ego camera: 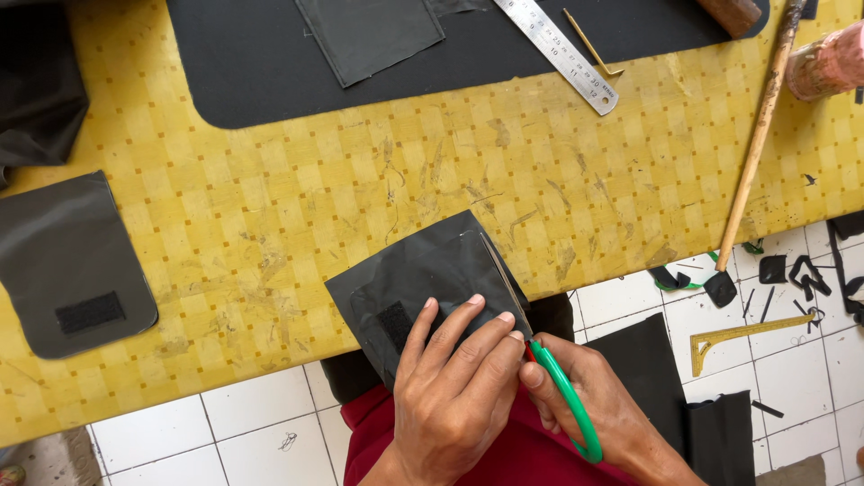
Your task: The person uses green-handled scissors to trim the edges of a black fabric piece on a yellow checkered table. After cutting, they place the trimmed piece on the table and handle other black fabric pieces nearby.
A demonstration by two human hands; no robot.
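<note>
My left hand point(454, 387) presses flat on a black fabric piece point(423, 279) that lies at the near edge of the yellow checked table point(360, 171) and bears a small dark hook-and-loop patch. My right hand point(585, 396) grips green-handled scissors point(562, 391). Their blades point(504, 274) run along the right edge of the fabric piece. Both hands meet at the piece's lower right corner, over my red clothing.
A second black flap with a hook-and-loop patch point(67, 265) lies at the left. At the back sit a black mat point(270, 63), another fabric piece point(369, 36), a steel ruler point(562, 54) and a long wooden stick point(756, 135). Black scraps and a brass square point(738, 335) lie on the white tiled floor.
</note>
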